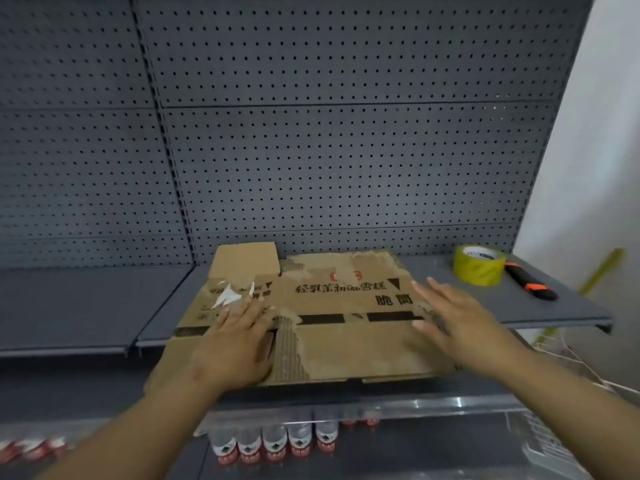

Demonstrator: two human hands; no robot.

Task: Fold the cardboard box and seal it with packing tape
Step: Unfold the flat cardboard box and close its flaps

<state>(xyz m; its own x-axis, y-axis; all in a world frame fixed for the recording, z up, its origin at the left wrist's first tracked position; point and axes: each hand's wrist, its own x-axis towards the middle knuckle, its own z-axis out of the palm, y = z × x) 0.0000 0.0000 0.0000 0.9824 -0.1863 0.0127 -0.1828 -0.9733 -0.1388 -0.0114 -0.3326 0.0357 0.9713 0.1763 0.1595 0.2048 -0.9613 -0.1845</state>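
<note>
**Flat box on shelf, both hands open**

Head view: one flattened cardboard box (pixel 346 348) lies on the grey shelf (pixel 86 299), its front edge overhanging. Left hand (pixel 235 344) lies flat on the box's left part, fingers straight. Right hand (pixel 460 317) is at the box's right edge, fingers spread, gripping nothing; contact unclear due to blur.

Around it:
- One yellow tape roll (pixel 479 268) stands right of the box.
- One black-orange knife (pixel 531 284) lies just beside the roll.
- Pegboard (pixel 346 150) is behind.
- Five red-label bottles (pixel 273 441) stand in the front row below, with more blurred behind.
- Wire basket (pixel 568 362) is at lower right.

A grey shelf (pixel 86 299) has a back board full of holes (pixel 311 150). An orange and black knife (pixel 530 282) lies on the shelf. Bottles (pixel 273 441) stand below.
</note>
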